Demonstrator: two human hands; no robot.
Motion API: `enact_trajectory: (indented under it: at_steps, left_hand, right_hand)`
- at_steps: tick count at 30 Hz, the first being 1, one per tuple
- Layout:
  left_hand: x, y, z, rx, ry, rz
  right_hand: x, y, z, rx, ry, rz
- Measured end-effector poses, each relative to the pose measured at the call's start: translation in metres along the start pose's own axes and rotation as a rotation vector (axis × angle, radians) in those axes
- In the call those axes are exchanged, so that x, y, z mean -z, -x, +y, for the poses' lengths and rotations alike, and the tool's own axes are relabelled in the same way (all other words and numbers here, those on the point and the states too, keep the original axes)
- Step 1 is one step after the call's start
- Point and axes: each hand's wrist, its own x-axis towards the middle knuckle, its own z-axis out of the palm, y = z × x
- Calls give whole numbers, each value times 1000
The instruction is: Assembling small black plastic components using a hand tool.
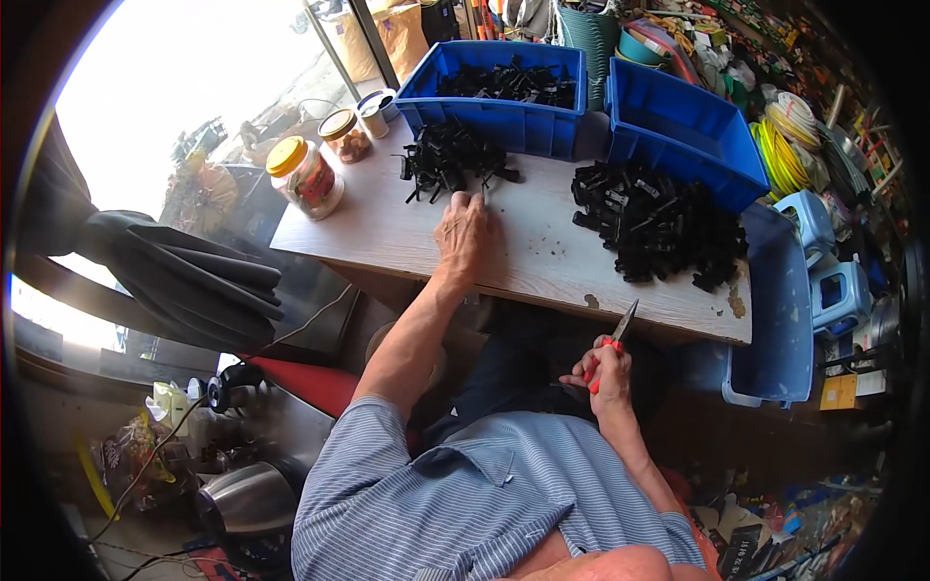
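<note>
My left hand (pixel 461 232) reaches over the table to the near edge of a pile of small black plastic parts (pixel 448 157). Its fingers are drawn together at the tips, and what lies between them is too small to make out. Close to my body, off the table's front edge, my right hand (pixel 610 376) is closed round red-handled scissors (pixel 623 327). Their pointed metal blades tilt up and away, and look closed. A second, larger heap of black plastic parts (pixel 664 221) lies on the right side of the table.
Behind the piles stand a blue bin (pixel 494 118) of black parts and another blue bin (pixel 683 150). A yellow-lidded jar (pixel 303 179), a smaller jar (pixel 344 136) and a can (pixel 372 118) line the table's (pixel 538 218) left. A long blue tub (pixel 775 320) adjoins its right end.
</note>
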Motion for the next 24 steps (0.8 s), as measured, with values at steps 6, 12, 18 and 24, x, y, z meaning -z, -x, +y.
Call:
enact_trajectory:
  at_steps: [6, 12, 18, 24]
  left_hand:
    - [1, 14, 3, -110, 131, -33]
    - [8, 26, 4, -308, 225, 77]
    - [26, 64, 38, 436, 1358, -497]
    - [16, 125, 81, 769, 1799, -594]
  right_hand:
    - [0, 4, 1, -19, 13, 9]
    - [-13, 7, -6, 1, 57, -40]
    - [-21, 6, -11, 55, 53, -86]
    - [-30, 4, -16, 124, 9, -151]
